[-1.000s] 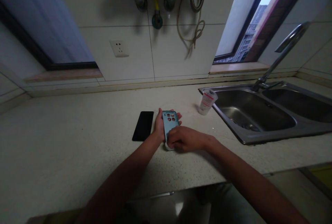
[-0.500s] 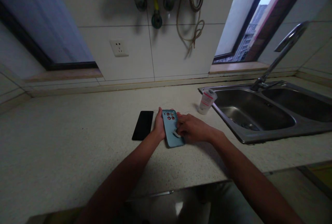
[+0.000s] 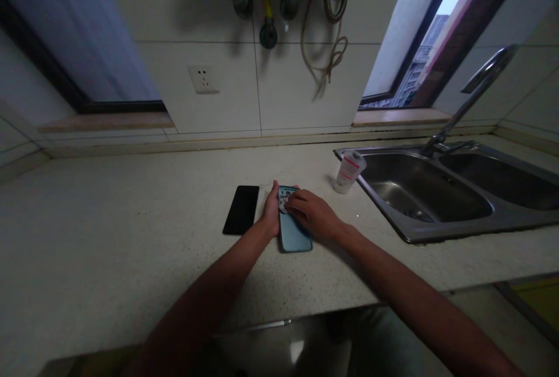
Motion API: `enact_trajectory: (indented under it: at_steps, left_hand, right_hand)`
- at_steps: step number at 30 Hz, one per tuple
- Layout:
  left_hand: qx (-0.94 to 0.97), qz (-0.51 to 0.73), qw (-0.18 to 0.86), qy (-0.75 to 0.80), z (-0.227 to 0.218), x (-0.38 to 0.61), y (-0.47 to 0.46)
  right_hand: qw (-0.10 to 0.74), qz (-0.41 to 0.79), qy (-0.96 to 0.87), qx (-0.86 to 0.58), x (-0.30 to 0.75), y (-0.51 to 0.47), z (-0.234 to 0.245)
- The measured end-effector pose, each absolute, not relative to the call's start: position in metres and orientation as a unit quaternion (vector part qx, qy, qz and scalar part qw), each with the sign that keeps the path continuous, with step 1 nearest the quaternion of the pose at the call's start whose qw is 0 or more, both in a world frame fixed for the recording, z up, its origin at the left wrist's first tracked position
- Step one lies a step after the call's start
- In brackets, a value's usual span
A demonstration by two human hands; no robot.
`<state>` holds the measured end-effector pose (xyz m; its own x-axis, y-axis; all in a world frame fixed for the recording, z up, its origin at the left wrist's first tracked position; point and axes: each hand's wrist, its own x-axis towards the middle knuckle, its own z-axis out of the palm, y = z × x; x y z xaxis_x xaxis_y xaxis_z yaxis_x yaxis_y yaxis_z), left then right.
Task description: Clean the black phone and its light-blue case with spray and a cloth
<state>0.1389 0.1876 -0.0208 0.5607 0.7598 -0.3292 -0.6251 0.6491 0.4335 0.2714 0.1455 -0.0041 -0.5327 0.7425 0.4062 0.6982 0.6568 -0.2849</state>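
Teal-cased smartphone (image 3: 294, 234) is lying flat, back facing up, on the speckled stone countertop (image 3: 131, 237), about midway between the wall and the front edge, with its camera end pointing toward the wall. The left hand (image 3: 271, 213) is grasping the phone's left long edge near the camera end, its fingers standing up against the side of the case. The right hand (image 3: 311, 214) is reaching across from the sink side and is covering the camera end, with its fingers (image 3: 293, 205) bent down onto the back of the case. A small pale scrap (image 3: 284, 205) is showing at those fingertips; it is too small to identify, and I cannot tell whether the right hand is clenching it or only pressing on it.

A black smartphone (image 3: 241, 209) is lying face up just beside the left hand, on the side away from the sink. A translucent cup with a red-and-white label (image 3: 349, 172) is standing upright near the teal phone, just beside the rear left corner of the stainless steel double sink (image 3: 384, 231). A chrome gooseneck faucet (image 3: 471, 98) is rising behind the sink. A white wall socket (image 3: 203, 79) and hanging hoses (image 3: 334, 10) are occupying the tiled wall above the countertop.
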Motion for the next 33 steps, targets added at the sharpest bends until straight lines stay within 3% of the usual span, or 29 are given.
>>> enact_trajectory:
  at_steps: [4,9,15,22,27,33]
  left_hand:
    - [0.131,0.402,0.869,0.257,-0.025,0.138,0.190]
    - [0.132,0.430,0.851,0.270,-0.027,0.137,0.190]
    - [0.139,0.421,0.857,0.263,-0.025,0.136,0.189]
    - [0.131,0.431,0.849,0.276,-0.021,0.135,0.191]
    - [0.137,0.417,0.855,0.277,-0.018,0.138,0.190]
    - [0.161,0.402,0.853,0.293,-0.018,0.140,0.185]
  right_hand:
    - [0.252,0.127,-0.905,-0.318,0.270,0.139,-0.001]
    - [0.168,0.262,-0.923,-0.228,0.275,0.131,0.012]
    - [0.065,0.281,-0.922,-0.260,0.287,0.129,0.026]
    - [0.052,0.159,-0.924,-0.343,0.288,0.132,0.029]
    - [0.080,0.033,-0.889,-0.449,0.285,0.138,0.023]
    - [0.156,-0.011,-0.811,-0.564,0.284,0.149,0.009]
